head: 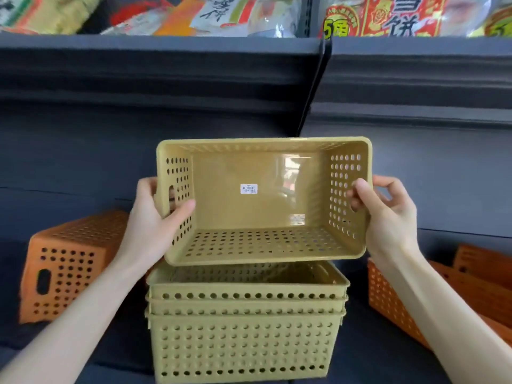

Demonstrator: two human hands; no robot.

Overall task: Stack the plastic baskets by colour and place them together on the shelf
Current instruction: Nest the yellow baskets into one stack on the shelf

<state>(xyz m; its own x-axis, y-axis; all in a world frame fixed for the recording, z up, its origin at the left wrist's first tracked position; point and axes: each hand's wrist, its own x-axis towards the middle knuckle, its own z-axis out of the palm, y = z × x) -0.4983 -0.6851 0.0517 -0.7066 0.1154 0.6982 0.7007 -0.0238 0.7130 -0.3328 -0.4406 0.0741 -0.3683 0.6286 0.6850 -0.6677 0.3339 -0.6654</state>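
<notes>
You've got 1 tan basket [263,200] in the air, tipped so its open mouth faces you: solid glossy base with a small white barcode sticker [248,189] near the middle, round perforations in rows on all 4 walls, slot handle in each short end, rolled rim. Your left hand [155,217] clamps its left end wall: thumb inside against the perforations, fingers wrapped round the outside near the handle slot. Your right hand [385,214] clamps the right end wall the same way: thumb over the rim onto the inner face, the other fingers curled behind the outside. Both hands are closed on the basket, neither loose. Its lower long wall hangs just above a tan stack [245,322], and I cannot tell whether the 2 touch. The stack shows 3 nested rims, same colour and hole pattern, sitting upright on the dark shelf [374,361] directly below the held one and between your forearms. To your left, near the stack, an orange basket [69,270] lies on its side, end wall with handle slot towards you. To your right, more orange baskets [401,300] lie tilted, partly hidden by your right forearm, count unclear. Above, a dark shelf edge [166,51] carries packaged snacks [388,18], blurred.
</notes>
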